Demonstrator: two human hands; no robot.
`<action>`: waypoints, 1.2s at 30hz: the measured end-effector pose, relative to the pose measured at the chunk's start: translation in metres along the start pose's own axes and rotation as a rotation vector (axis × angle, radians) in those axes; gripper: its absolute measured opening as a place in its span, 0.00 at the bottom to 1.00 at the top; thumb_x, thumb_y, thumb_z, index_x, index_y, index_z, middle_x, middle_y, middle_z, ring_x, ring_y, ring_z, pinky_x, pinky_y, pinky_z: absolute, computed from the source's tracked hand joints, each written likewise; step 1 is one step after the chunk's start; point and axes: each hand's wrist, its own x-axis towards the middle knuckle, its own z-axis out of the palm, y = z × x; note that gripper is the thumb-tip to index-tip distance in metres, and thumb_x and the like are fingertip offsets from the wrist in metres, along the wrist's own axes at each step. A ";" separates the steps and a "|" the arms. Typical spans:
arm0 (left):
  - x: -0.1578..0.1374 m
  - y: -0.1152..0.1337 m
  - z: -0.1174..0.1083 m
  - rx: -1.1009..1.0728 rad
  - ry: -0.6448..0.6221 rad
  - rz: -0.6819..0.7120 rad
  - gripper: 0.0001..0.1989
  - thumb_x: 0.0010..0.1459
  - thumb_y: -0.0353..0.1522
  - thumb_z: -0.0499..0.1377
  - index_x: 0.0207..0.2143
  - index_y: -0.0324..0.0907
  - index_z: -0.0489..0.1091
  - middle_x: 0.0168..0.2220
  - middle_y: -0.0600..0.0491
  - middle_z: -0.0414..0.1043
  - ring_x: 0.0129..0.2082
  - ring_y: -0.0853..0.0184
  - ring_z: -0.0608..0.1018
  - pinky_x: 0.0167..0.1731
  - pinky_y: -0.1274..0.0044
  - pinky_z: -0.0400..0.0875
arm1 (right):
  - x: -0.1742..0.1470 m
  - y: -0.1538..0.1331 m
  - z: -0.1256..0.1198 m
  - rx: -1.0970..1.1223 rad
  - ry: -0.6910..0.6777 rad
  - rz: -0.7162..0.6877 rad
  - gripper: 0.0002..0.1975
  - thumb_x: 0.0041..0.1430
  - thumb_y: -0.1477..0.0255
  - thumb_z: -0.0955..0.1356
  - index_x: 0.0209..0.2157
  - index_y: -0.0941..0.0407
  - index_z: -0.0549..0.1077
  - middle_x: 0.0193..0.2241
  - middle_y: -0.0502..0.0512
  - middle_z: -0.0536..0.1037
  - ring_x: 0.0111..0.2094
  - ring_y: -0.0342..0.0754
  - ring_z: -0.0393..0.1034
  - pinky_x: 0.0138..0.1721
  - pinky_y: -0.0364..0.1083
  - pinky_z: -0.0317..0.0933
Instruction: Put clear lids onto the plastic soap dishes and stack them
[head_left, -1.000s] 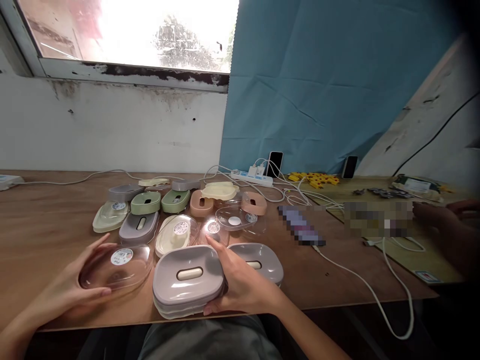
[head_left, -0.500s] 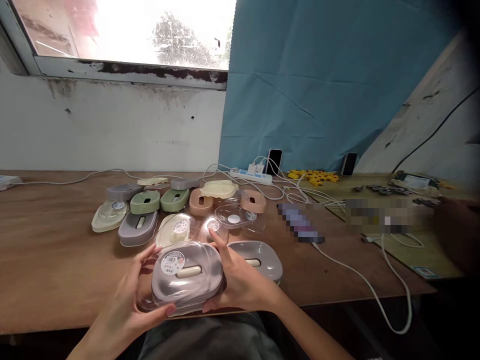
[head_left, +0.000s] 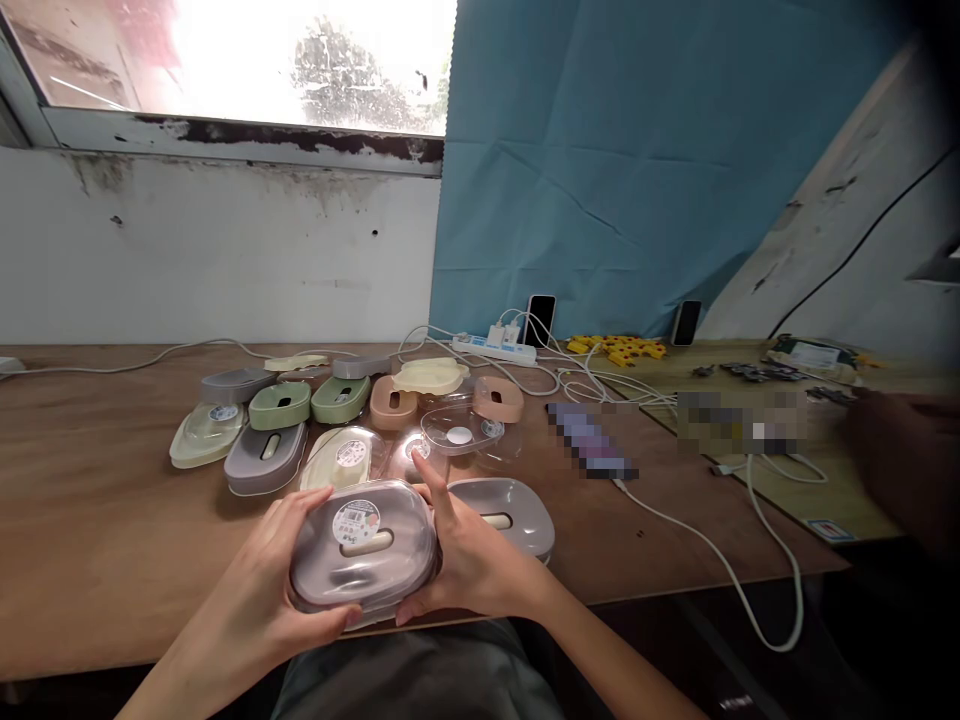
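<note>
Your L hand (head_left: 274, 580) is part-curled round the left end of a clear oval plastic cover (head_left: 319, 565) w/ a round white sticker (head_left: 356, 522); your R hand (head_left: 487, 560), about as far closed, has the right end of the grey oval plastic box (head_left: 375, 575) beneath it. Cover & box sit at the near edge of the brown wooden table (head_left: 97, 560), right in front of you (can't tell if they're resting or lifted). IMO, line up both rims first, then press evenly at both ends; a lopsided push could flex the thin plastic. Check the near side too, b/c I can't tell if it's fully seated. A second grey oval box (head_left: 517, 515) is just behind your R hand, partly hidden; farther back, green oval plastic pieces (head_left: 280, 408) & peach oval plastic pieces (head_left: 499, 402). Beyond: white power strip (head_left: 493, 351) w/ cables, blue cloth sheet (head_left: 600, 150) on the wall, bright window (head_left: 247, 60) upper left. Far right, a co-worker's dim hand (head_left: 892, 450).
</note>
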 end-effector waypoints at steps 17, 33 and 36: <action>0.001 -0.002 -0.003 -0.142 0.040 0.026 0.36 0.45 0.43 0.66 0.57 0.53 0.59 0.55 0.49 0.60 0.54 0.52 0.66 0.53 0.63 0.64 | -0.001 -0.004 -0.001 -0.123 -0.017 -0.071 0.68 0.37 0.59 0.78 0.65 0.54 0.26 0.63 0.70 0.50 0.61 0.62 0.50 0.57 0.56 0.51; 0.002 -0.007 0.006 -0.204 0.010 0.004 0.38 0.43 0.37 0.67 0.58 0.51 0.59 0.56 0.47 0.58 0.56 0.51 0.66 0.53 0.64 0.66 | 0.000 -0.002 -0.001 -0.109 0.011 -0.098 0.69 0.34 0.58 0.78 0.65 0.54 0.29 0.62 0.70 0.51 0.62 0.62 0.49 0.58 0.56 0.50; 0.002 -0.007 0.005 -0.228 -0.022 -0.020 0.39 0.42 0.36 0.68 0.58 0.51 0.59 0.56 0.47 0.58 0.55 0.51 0.66 0.52 0.65 0.67 | 0.001 -0.003 -0.004 -0.089 0.004 -0.155 0.60 0.37 0.59 0.78 0.65 0.51 0.40 0.61 0.64 0.54 0.61 0.59 0.51 0.59 0.54 0.50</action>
